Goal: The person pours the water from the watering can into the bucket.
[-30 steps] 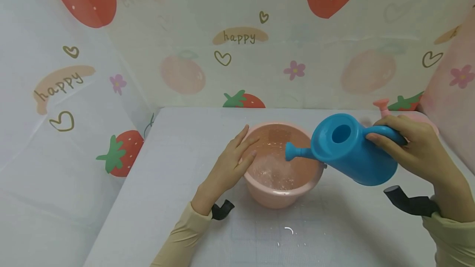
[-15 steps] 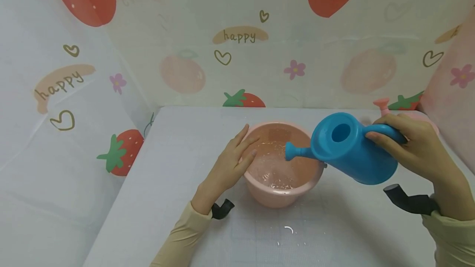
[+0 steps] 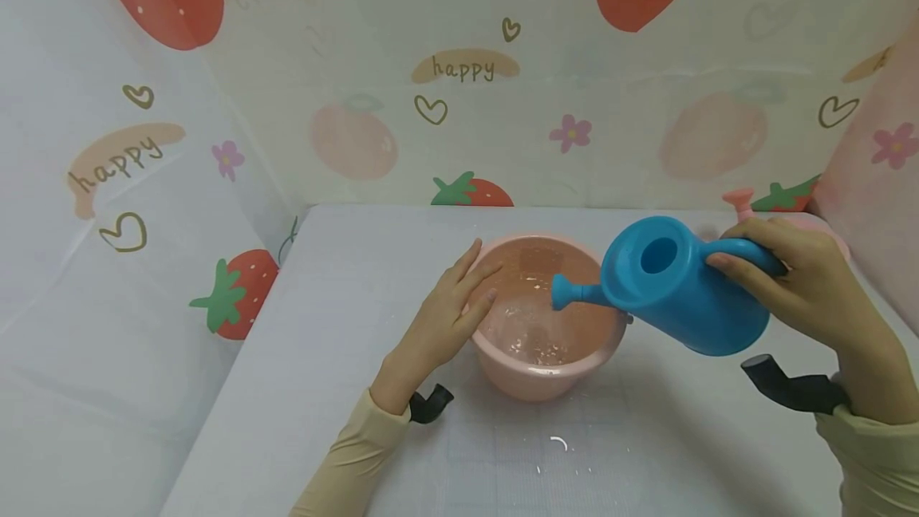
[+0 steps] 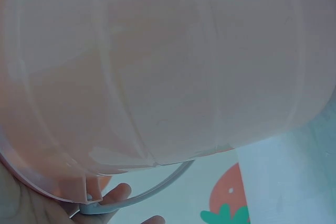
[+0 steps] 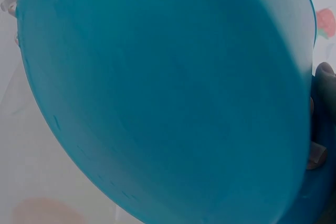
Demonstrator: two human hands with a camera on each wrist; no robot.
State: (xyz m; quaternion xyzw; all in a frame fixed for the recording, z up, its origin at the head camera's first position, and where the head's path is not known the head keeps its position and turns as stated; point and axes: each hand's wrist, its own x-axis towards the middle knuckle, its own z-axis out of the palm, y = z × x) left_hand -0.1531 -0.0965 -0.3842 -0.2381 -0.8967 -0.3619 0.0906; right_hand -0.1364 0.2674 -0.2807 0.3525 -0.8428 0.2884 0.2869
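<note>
A pink bucket [image 3: 534, 386] stands on the table, with rippled water [image 3: 531, 333] inside. My left hand [image 3: 434, 317] rests at the bucket's left rim, its fingers extended over the edge. In the left wrist view, the bucket's grey bail handle [image 4: 152, 190] hangs beside those fingers. My right hand [image 3: 814, 282] grips a blue watering can [image 3: 711, 313] by its rear handle. The can is tilted, and its spout [image 3: 570, 294] points down over the bucket. Its broad blue underside [image 5: 163, 98] fills most of the right wrist view.
Behind my right hand, a pink watering can [image 3: 739, 202] stands at the back right, mostly hidden. The white table [image 3: 345, 325] meets a wall covering printed with strawberries behind and to the left. Small wet drops [image 3: 558, 443] lie in front of the bucket.
The ripples and glints on the water shift. Both hands, the tilted watering can and the bucket hold their places.
</note>
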